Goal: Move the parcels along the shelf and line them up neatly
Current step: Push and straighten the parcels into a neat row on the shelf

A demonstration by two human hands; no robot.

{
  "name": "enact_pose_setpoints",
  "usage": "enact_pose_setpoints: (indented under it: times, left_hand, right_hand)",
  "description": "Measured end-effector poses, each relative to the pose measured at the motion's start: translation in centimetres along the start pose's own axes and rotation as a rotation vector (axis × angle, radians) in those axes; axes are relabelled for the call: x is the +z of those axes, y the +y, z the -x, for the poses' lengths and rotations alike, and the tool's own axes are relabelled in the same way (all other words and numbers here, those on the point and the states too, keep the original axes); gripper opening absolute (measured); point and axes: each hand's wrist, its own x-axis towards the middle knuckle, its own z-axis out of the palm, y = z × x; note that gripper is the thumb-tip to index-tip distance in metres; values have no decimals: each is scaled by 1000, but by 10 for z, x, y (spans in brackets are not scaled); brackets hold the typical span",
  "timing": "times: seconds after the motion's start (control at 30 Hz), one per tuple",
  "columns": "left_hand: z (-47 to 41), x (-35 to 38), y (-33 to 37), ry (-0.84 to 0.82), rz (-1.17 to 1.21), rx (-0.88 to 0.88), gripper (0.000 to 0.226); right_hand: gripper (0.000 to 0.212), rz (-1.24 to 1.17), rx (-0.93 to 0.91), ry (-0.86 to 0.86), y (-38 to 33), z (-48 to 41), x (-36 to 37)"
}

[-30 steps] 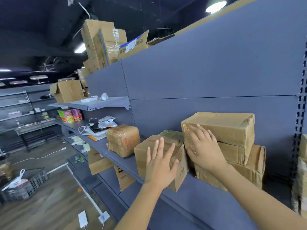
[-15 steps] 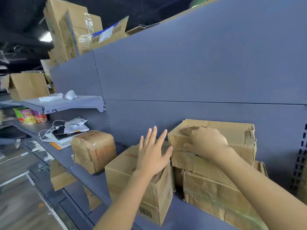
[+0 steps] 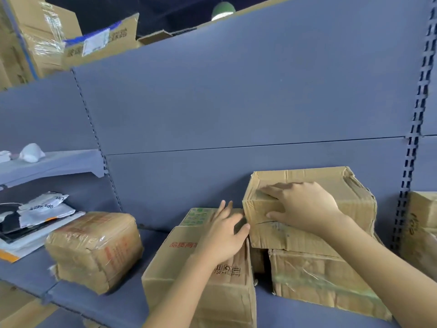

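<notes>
The right hand (image 3: 305, 209) lay across the front left corner of the upper cardboard box (image 3: 331, 185), fingers spread over its top edge and thumb pressed against its front face, gripping that corner. This box sat stacked on a lower, crumpled cardboard box (image 3: 319, 280) with loose tape on its front, and overhung it to the left. The left hand (image 3: 224, 235) rested open, palm down, on the top right edge of a box with red print (image 3: 179, 268), its fingertips reaching toward the gap beside the stack; it held nothing. That box stood just left of the stack, touching or nearly touching it, with its front corner projecting past the shelf (image 3: 123, 301) edge. A smaller green-printed box (image 3: 198, 215) stood directly behind it, against the grey back panel (image 3: 236, 102). Well to the left, apart from the group, a tape-wrapped parcel (image 3: 94, 249) sat turned at an angle on the same shelf. Farther left lay white mailer bags (image 3: 45, 204) and flat papers. At the far right, beyond the slotted upright (image 3: 411, 162), part of another carton (image 3: 423, 209) was visible. Further cartons (image 3: 47, 36) stood on top of the shelving unit
</notes>
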Motion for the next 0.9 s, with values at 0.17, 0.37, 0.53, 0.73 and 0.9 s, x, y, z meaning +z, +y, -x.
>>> enact_pose_setpoints:
  times: [0.17,0.37,0.53,0.73,0.9]
  left_hand:
    - [12,1,-7,-33,88,48,44]
    - [17,2,-10,2,99,134,45]
    - [19,6,-11,68,64,219,46]
    - [21,6,-13,85,51,233,41]
    - [21,6,-13,115,32,212,36]
  right_hand:
    - [55,75,50,-22,-12,-2,-7]
    - [51,102,137,-48,-27,1,-10]
    - [52,42,238,8,-36,8,-3]
    - [53,39,295,47,-44,5,0]
    - [51,96,228,87,-44,8,4]
